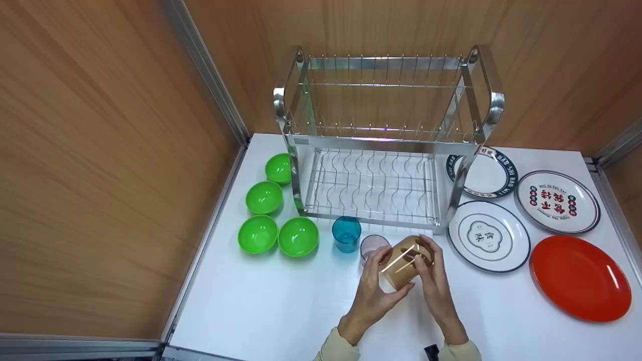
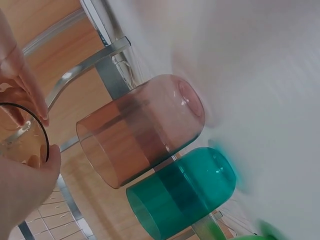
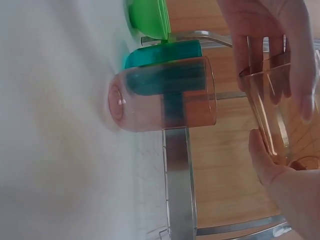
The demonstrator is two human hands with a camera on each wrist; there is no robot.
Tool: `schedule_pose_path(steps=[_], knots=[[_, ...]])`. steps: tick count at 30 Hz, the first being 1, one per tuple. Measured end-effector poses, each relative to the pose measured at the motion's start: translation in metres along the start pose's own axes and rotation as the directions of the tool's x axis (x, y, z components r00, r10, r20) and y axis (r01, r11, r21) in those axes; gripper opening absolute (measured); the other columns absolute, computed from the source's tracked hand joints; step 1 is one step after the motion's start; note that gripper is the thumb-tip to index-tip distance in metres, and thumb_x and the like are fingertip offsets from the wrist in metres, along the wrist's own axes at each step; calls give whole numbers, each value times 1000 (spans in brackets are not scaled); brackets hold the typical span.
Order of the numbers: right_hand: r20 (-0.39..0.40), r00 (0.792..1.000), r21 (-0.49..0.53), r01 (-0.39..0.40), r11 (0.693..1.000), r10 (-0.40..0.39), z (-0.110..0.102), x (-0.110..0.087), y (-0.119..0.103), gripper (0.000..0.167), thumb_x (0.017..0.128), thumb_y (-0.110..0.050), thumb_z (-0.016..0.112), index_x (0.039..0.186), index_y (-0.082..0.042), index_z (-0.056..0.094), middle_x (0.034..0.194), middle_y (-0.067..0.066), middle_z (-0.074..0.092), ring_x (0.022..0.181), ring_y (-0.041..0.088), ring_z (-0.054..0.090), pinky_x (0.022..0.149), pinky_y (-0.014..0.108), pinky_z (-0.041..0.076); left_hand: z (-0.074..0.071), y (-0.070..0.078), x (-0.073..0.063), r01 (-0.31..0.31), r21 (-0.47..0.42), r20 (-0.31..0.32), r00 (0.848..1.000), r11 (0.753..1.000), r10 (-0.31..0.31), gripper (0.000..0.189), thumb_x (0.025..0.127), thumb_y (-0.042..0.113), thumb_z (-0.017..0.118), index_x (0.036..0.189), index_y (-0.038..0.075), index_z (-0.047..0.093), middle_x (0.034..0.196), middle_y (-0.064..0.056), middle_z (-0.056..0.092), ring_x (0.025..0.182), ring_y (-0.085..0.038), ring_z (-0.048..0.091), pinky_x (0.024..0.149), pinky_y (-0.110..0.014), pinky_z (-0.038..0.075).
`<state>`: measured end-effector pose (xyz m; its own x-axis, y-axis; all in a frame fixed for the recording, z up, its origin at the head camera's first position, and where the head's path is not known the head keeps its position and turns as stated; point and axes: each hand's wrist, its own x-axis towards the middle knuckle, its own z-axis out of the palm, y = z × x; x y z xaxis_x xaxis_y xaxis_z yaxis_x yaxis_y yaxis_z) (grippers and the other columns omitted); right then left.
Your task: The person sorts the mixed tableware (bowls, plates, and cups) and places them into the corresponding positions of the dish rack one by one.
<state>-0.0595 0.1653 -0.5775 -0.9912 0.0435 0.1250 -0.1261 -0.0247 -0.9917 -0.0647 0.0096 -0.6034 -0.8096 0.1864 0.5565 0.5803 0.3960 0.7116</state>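
A transparent amber cup (image 1: 400, 272) is held tilted above the white table by both hands. My left hand (image 1: 370, 299) grips it from the left, thumb along its lower side. My right hand (image 1: 437, 292) holds it from the right, fingers at the far end and thumb on the near face. Just behind stands an upright pink cup (image 1: 373, 243), apart from the amber one in the right wrist view (image 3: 265, 107). To its left is a blue cup (image 1: 346, 232), which looks teal in the left wrist view (image 2: 185, 192).
A two-tier metal dish rack (image 1: 376, 145) stands at the back. Several green bowls (image 1: 257, 234) sit left of the cups. On the right lie white patterned plates (image 1: 489, 236) and a red plate (image 1: 580, 278). Wooden walls (image 1: 100, 175) enclose the table.
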Motion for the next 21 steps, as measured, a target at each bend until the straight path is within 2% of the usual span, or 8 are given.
schedule_pose_path(steps=[2, 6, 9, 14, 18, 21], knots=[[3, 998, 13, 69, 998, -69, 2, 1, 1, 54, 106, -2, 46, 156, 3, 24, 154, 17, 35, 136, 18, 45, 109, 20, 42, 1, 0, 0, 0, -8, -10, 1000, 1000, 0, 87, 79, 25, 92, 146, 1, 41, 141, -10, 53, 127, -22, 57, 106, -33, 50], [20, 976, 6, 216, 976, -216, 6, 1, 0, 65, 97, 12, 57, 154, 7, 27, 151, 22, 34, 135, 20, 48, 111, 23, 42, 2, -1, -1, 18, -10, -16, 1000, 1000, -18, 87, 78, 20, 92, 146, 2, 41, 139, -10, 53, 126, -23, 59, 104, -34, 52], [13, 963, -67, 268, 961, -268, 12, 0, -11, 71, 89, 16, 66, 151, 8, 33, 147, 24, 36, 133, 20, 48, 111, 22, 41, 3, -1, -1, 25, 2, -10, 1000, 1000, -25, 86, 80, 17, 91, 147, 2, 40, 139, -11, 53, 125, -23, 60, 102, -34, 53], [9, 958, -167, 285, 944, -288, 17, -2, -19, 84, 79, 15, 79, 150, 8, 36, 145, 22, 39, 131, 16, 48, 111, 18, 39, 5, -1, -1, 37, 18, 15, 999, 999, -38, 87, 82, 20, 90, 148, 2, 37, 140, -11, 52, 127, -23, 59, 104, -31, 50], [31, 963, -142, 268, 953, -266, 14, -2, -8, 97, 75, 11, 86, 156, 1, 32, 150, 21, 40, 138, 12, 45, 114, 18, 35, 5, 1, 0, 67, 5, 42, 997, 998, -67, 88, 82, 23, 89, 149, 4, 35, 143, -11, 50, 132, -23, 56, 108, -33, 47], [33, 971, -138, 240, 961, -237, 13, -2, -8, 95, 74, 8, 88, 154, 0, 36, 149, 20, 45, 139, 12, 46, 115, 19, 34, 5, 2, 0, 93, -14, 57, 994, 996, -92, 89, 82, 22, 89, 149, 5, 34, 144, -11, 49, 135, -24, 53, 110, -34, 45]])
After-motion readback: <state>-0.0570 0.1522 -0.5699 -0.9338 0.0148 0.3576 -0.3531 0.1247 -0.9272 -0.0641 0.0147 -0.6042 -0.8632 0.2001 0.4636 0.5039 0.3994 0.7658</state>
